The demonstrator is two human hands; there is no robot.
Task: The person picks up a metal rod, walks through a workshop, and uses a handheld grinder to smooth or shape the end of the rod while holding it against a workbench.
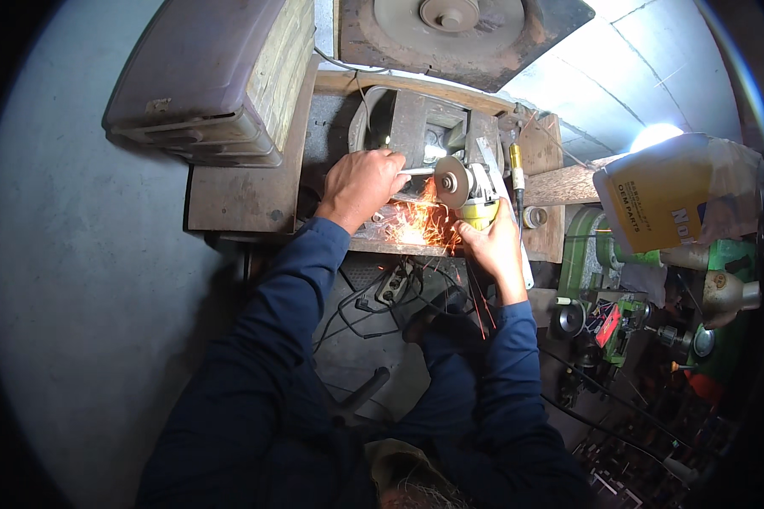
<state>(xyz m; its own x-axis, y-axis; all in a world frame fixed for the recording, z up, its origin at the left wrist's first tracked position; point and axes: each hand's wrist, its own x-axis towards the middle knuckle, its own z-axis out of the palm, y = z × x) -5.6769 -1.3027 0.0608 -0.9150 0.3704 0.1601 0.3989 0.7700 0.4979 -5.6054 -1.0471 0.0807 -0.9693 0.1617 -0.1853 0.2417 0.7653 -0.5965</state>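
My right hand is wrapped round the yellow body of an angle grinder. Its round disc faces left, toward my other hand. Closed round a thin, pale metal rod, my left hand keeps the rod's tip against or very close to the disc; exact contact cannot be made out. Bright orange sparks spray down and left from beneath the disc over the bench edge, and a few streaks fall toward my legs. My left fingers hide the rod's other end.
The wooden workbench carries a drawer cabinet at left. Behind stands a machine with a large round wheel. A yellow-handled tool lies right of the grinder. Cables and a power strip hang below. Green machinery stands at right.
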